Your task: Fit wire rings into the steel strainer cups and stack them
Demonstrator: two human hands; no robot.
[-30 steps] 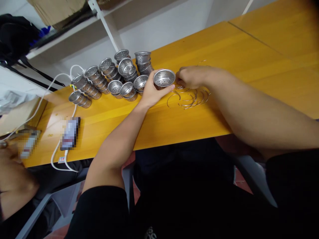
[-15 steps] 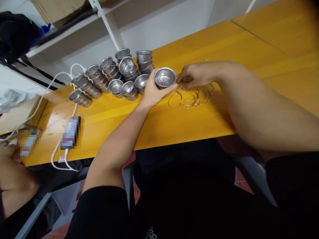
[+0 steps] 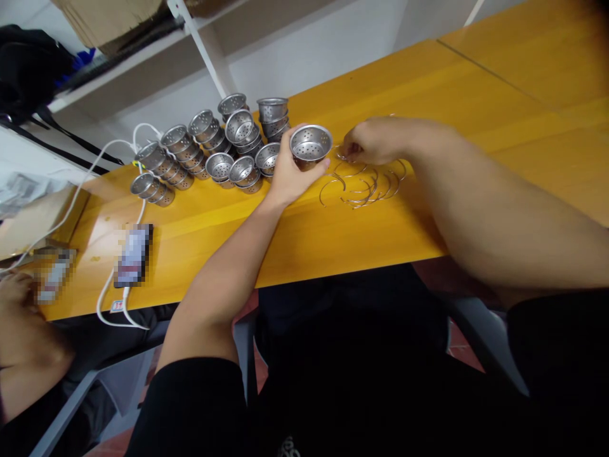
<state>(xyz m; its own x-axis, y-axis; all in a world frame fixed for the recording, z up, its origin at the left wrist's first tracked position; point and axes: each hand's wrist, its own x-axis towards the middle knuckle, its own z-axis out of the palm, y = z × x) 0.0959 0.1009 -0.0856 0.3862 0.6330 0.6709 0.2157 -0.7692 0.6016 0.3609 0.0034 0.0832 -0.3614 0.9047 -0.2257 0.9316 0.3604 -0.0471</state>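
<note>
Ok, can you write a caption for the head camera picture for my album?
The left hand holds a holey metal cup; the right hand is at the curved wires.

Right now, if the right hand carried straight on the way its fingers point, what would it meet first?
Probably the curved wires by the right hand, perhaps already touched; the perforated cup in the left hand lies beyond. Depth is unclear.

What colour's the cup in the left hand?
The cup is silver-grey, clearest in the head view.
</note>
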